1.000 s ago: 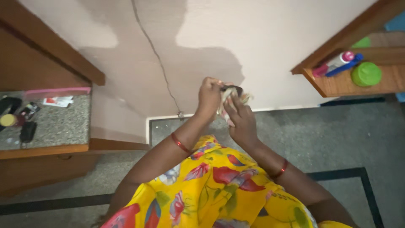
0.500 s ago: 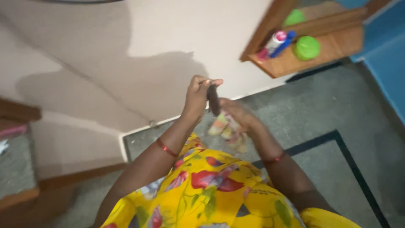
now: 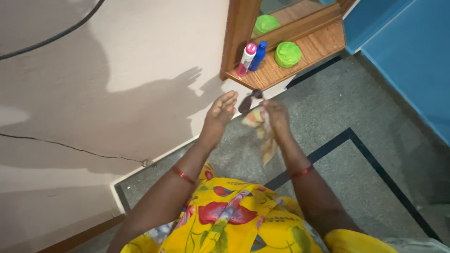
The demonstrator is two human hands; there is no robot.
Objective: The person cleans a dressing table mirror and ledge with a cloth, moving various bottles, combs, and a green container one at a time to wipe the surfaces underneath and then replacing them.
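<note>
Two hands are raised in front of the person's chest, over a grey speckled floor [image 3: 356, 178], with a pale wall [image 3: 117, 93] off to the left. The left hand [image 3: 220, 112] is open and flat, fingers together and pointing up, grasping nothing — it stands just beside the other hand without quite touching what that one holds. Between the two, a small dark object [image 3: 248, 100], possibly a pair of sunglasses though it is too blurred to be sure, juts up from the right hand [image 3: 276, 117]. That hand is closed around the dark object and a multicoloured cloth [image 3: 263, 133], which hangs down limp below the fingers. The cloth looks thin, soft and very light; it would fold or slip easily, so gathering it in the palm seems the safest hold. The dark object looks rigid and light, perhaps fragile, best pinched at its edge. Farther right, a wooden shelf [image 3: 300, 61] carries a pink-capped white bottle [image 3: 245, 58], a blue bottle [image 3: 258, 55] and a green lid [image 3: 287, 54], and beyond it stands a blue surface [image 3: 412, 61].
</note>
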